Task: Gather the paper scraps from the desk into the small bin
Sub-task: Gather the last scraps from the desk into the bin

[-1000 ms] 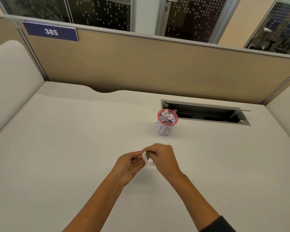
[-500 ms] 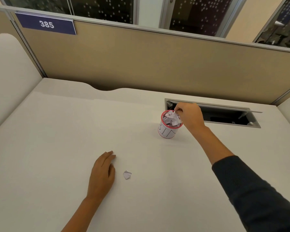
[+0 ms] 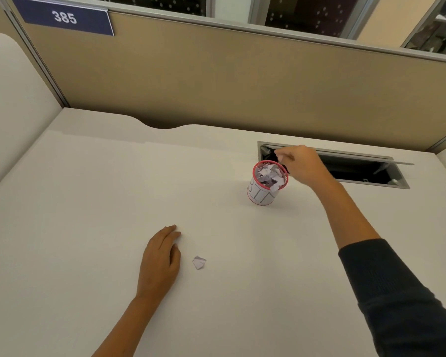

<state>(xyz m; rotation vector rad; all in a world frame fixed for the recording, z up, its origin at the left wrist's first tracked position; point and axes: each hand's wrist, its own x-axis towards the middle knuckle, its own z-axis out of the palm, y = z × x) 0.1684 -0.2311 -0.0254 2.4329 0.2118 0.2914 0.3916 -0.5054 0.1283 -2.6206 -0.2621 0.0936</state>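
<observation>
Head view — high, facing forward and down, desk (image 3: pixel 93 202) near

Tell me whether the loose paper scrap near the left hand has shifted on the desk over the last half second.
No. The paper scrap lies just right of the left hand, with the same gap to the bin as before.

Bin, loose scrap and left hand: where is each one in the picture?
bin (image 3: pixel 256 194): head view, on its white side wall.
scrap (image 3: pixel 199 262): head view, on its middle.
left hand (image 3: pixel 160 258): head view, on its back.
</observation>
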